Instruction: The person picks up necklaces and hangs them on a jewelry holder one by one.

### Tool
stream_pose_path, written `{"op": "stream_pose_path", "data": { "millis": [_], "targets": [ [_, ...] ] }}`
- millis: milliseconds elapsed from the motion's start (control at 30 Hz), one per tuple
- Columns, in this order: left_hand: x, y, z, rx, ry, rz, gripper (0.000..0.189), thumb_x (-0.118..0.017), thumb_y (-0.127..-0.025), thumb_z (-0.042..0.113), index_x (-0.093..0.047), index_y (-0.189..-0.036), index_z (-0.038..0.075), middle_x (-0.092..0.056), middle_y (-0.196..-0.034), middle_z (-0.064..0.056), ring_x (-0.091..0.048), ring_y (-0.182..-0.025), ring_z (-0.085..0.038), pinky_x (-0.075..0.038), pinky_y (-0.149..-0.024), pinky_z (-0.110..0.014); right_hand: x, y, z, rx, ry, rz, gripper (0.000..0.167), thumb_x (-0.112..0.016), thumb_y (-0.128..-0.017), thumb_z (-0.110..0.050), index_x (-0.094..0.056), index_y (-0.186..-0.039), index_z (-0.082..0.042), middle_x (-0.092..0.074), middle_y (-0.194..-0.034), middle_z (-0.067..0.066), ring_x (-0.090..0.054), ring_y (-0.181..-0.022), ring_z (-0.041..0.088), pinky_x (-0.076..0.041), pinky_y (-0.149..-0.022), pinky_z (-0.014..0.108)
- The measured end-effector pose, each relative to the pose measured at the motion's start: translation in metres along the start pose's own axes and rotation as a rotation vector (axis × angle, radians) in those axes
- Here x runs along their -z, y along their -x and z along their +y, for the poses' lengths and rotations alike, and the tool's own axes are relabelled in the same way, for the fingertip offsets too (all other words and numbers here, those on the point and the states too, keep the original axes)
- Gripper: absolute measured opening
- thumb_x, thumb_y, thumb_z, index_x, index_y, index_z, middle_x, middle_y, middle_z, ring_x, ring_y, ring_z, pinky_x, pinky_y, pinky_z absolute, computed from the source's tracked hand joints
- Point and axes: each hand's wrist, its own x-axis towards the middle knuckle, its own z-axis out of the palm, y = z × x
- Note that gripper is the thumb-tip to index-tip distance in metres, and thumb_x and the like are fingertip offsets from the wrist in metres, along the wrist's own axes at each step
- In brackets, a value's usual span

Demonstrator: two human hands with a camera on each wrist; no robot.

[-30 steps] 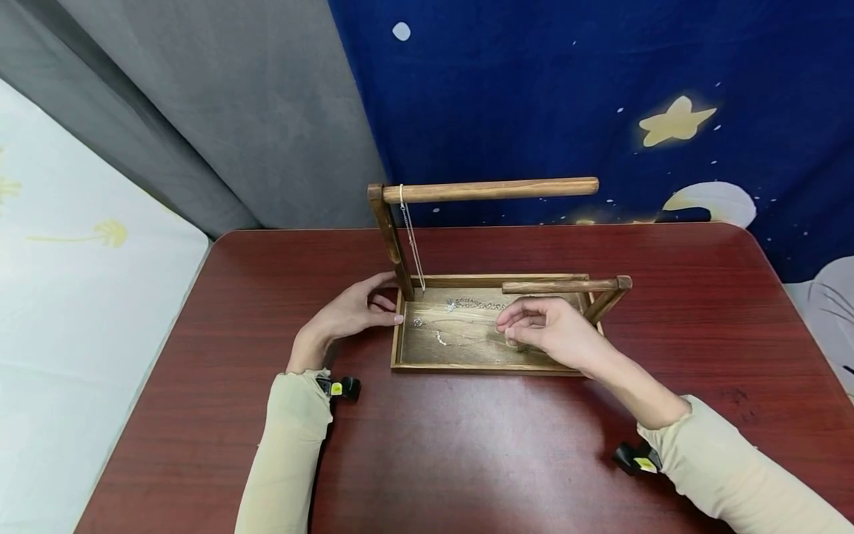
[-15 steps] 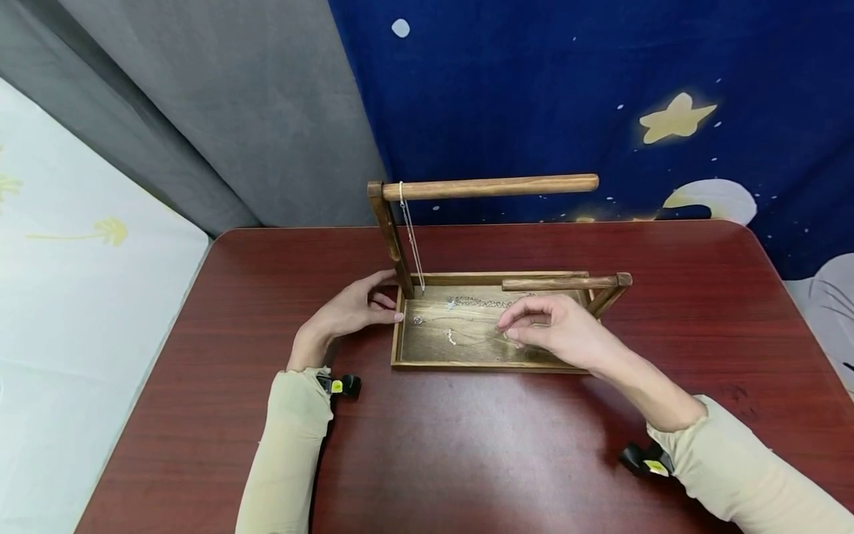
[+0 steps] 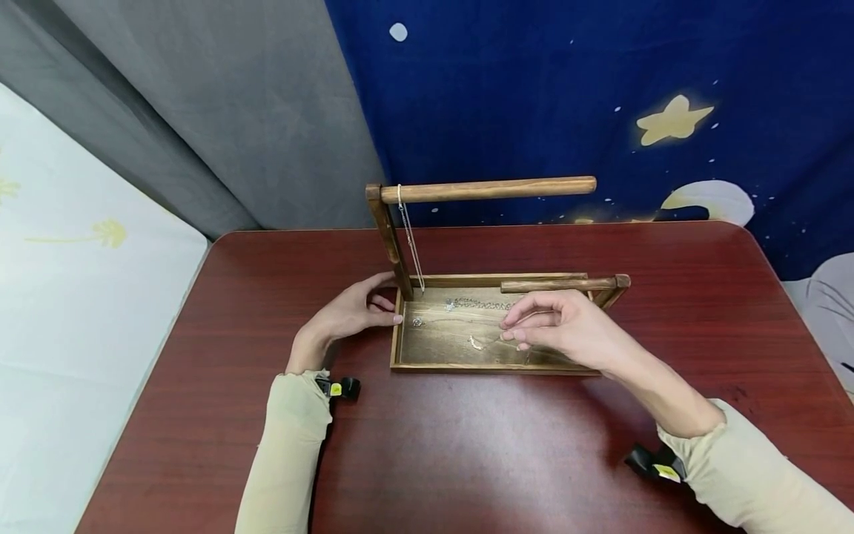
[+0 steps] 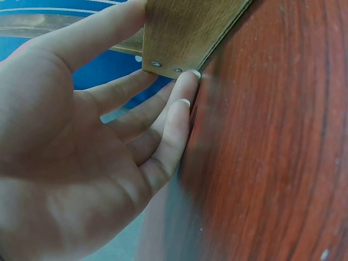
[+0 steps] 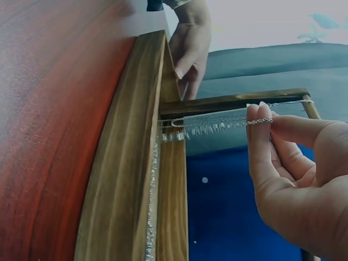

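When counted in the head view, comes to one wooden jewellery tray on the reddish tabletop, one left post, one right post, one long rod, one short rod and four necklaces in sight. Includes one hanging necklace, looped over the long rod close beside the left post, and three more in or over the tray: one thick-chain necklace near the back wall, one thin-chain necklace with pendant towards the left end, and one held necklace at the right hand.

Shows only in the left wrist view two screws in a wooden end panel, just beside the fingertips. Shows clearly only in the right wrist view a silver chain across the right hand's fingertips, with more strands nearby; cannot assign those to a given necklace.

In the left hand, has fingers apart from the thumb, lightly bent, touching the tray's left end. In the right hand, has thumb and forefinger tips together, pinching the held necklace above the middle of the tray, pendant to the left; cannot tell whether touching the tray floor
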Motion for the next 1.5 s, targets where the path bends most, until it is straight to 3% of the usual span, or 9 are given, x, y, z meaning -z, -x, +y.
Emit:
{"op": "stream_pose_path", "data": {
  "millis": [100, 367, 567, 767, 1067, 1500],
  "targets": [
    [-0.001, 0.0, 0.001, -0.002, 0.001, 0.004, 0.083, -0.078, -0.086, 0.006, -0.03, -0.155, 0.004, -0.048, -0.142, -0.019, -0.063, -0.103, -0.027, -0.053, -0.081, -0.027, 0.002, 0.003, -0.003, 0.011, -0.005, 0.014, 0.019, -0.068, -0.091, 0.001, -0.067, -0.11, 0.004, -0.071, -0.107, 0.023, -0.071, -0.097, 0.033, -0.057, -0.077, 0.033],
    [-0.001, 0.001, 0.002, -0.011, 0.005, -0.001, 0.083, -0.077, -0.086, 0.006, -0.031, -0.155, 0.005, -0.049, -0.142, -0.02, -0.063, -0.104, -0.028, -0.053, -0.081, -0.027, 0.008, 0.012, -0.009, 0.091, 0.021, 0.05, 0.012, -0.07, -0.09, 0.0, -0.07, -0.101, 0.006, -0.072, -0.104, 0.018, -0.073, -0.09, 0.021, -0.058, -0.072, 0.035],
    [0.0, 0.001, 0.003, -0.014, -0.001, -0.004, 0.083, -0.077, -0.087, 0.007, -0.03, -0.155, 0.004, -0.049, -0.141, -0.021, -0.063, -0.104, -0.028, -0.053, -0.081, -0.028, 0.013, 0.019, -0.017, 0.154, 0.027, 0.076, 0.01, -0.07, -0.09, 0.003, -0.072, -0.098, 0.009, -0.074, -0.103, 0.015, -0.073, -0.09, 0.023, -0.058, -0.07, 0.037],
    [-0.001, 0.001, 0.002, -0.01, -0.023, 0.0, 0.083, -0.078, -0.087, 0.009, -0.03, -0.155, 0.004, -0.052, -0.138, -0.022, -0.064, -0.104, -0.028, -0.053, -0.082, -0.03, 0.018, 0.027, -0.025, 0.116, 0.019, 0.122, 0.015, -0.072, -0.09, -0.001, -0.069, -0.102, 0.006, -0.074, -0.099, 0.017, -0.073, -0.084, 0.025, -0.058, -0.069, 0.037],
    [0.0, 0.004, 0.0, -0.005, -0.013, -0.002, 0.083, -0.078, -0.086, 0.006, -0.031, -0.155, 0.005, -0.052, -0.139, -0.021, -0.064, -0.103, -0.028, -0.054, -0.082, -0.029, 0.025, 0.03, -0.03, 0.091, 0.08, 0.211, 0.014, -0.075, -0.088, -0.006, -0.069, -0.096, 0.004, -0.074, -0.091, 0.012, -0.071, -0.072, 0.023, -0.058, -0.066, 0.033],
    [-0.001, 0.001, 0.001, -0.022, 0.011, -0.003, 0.082, -0.077, -0.086, 0.003, -0.031, -0.154, 0.004, -0.051, -0.139, -0.022, -0.065, -0.102, -0.028, -0.053, -0.08, -0.026, 0.042, 0.047, -0.043, 0.112, 0.054, 0.253, 0.011, -0.073, -0.089, 0.0, -0.07, -0.098, 0.005, -0.075, -0.095, 0.015, -0.073, -0.082, 0.019, -0.057, -0.068, 0.029]
  ]
}}
